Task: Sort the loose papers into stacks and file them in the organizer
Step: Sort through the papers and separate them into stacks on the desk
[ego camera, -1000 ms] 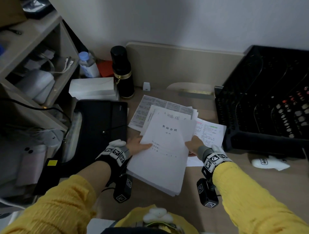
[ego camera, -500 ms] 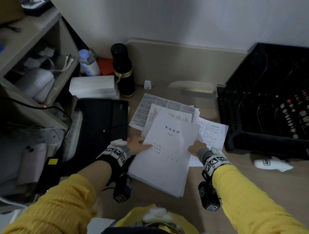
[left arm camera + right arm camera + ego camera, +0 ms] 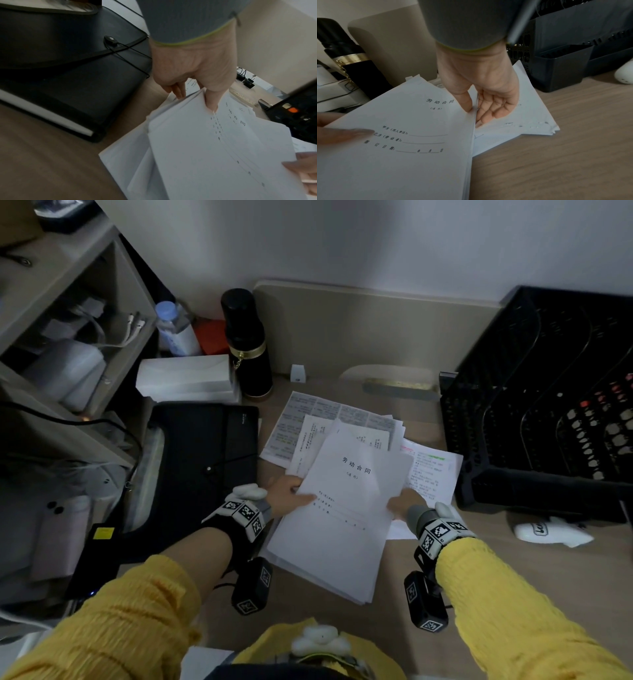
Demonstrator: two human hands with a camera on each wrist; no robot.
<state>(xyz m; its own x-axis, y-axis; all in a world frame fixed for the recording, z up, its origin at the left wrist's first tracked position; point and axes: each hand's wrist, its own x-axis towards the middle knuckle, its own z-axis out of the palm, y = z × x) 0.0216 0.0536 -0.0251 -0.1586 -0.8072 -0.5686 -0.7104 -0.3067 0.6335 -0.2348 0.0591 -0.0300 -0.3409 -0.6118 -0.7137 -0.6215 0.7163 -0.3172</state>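
The stack (image 3: 337, 518) lay between both hands, long axis slanting toward the organizer (image 3: 205, 460) just left; left hand (image 3: 289, 491) and right hand (image 3: 400, 503) each pinched an edge.

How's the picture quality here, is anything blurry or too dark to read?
Head view: dim, the black file tray nearly featureless, straight edges bowed by the wide lens, the title on the held paper stack legible. Left wrist view: the stack's print smeared. Right wrist view: print sharp, but the left hand at the frame edge is blurred.
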